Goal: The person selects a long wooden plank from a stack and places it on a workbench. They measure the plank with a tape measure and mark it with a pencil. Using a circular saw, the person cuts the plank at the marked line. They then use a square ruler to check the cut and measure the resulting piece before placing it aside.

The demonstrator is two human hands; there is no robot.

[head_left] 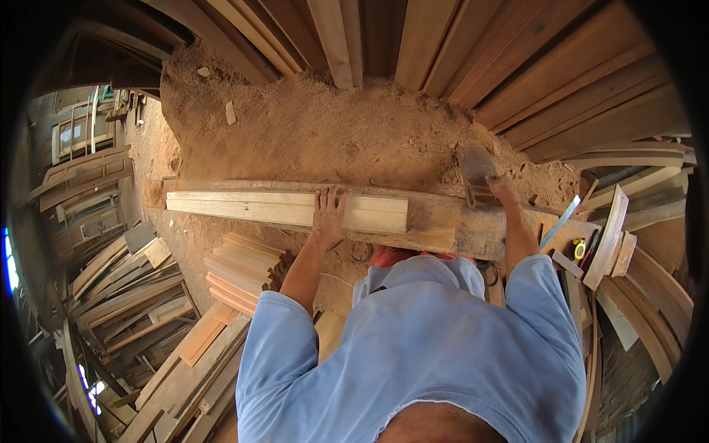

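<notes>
Now | left hand point(329, 215) on pale board point(255, 208), fingers apart | right hand point(504, 190) at dark block point(478, 164), fingers: cannot tell

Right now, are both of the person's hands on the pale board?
No, only the left hand lies across the pale board; the right hand is beyond the board's right end, at a dark block.

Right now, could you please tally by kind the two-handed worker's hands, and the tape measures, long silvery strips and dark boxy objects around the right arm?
Hands (left hand, right hand): 2
Yellow-and-black tape measure: 1
Long silvery strip: 1
Dark boxy object, at the right hand: 1
Total: 5
</notes>
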